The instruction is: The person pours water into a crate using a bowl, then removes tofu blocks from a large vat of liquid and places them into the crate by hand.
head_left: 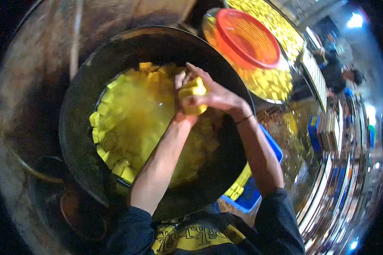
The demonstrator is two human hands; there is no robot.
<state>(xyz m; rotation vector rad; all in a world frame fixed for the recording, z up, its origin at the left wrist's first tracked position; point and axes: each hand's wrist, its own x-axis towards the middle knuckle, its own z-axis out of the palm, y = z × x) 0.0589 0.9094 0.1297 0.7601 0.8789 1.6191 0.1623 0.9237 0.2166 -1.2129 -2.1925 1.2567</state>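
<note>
A large dark wok (78,123) holds cloudy yellow liquid, with yellow tofu blocks (124,171) gathered along its edge. Over the far right part of the liquid, my two hands come together around a few tofu blocks (193,88). My right hand (219,94) grips them from the right, thumb across the front. From below and behind, my left hand (182,111) closes on the same blocks, its fingers partly hidden by them. Steam or motion blurs the liquid's surface.
A red plastic basket (247,40) sits on a round tray of tofu blocks (270,85) beyond the wok. More blocks fill a wide surface (276,23) behind it. Blue crates (247,206) stand right of the wok. Stacked boards (327,131) and another person (334,70) are farther right.
</note>
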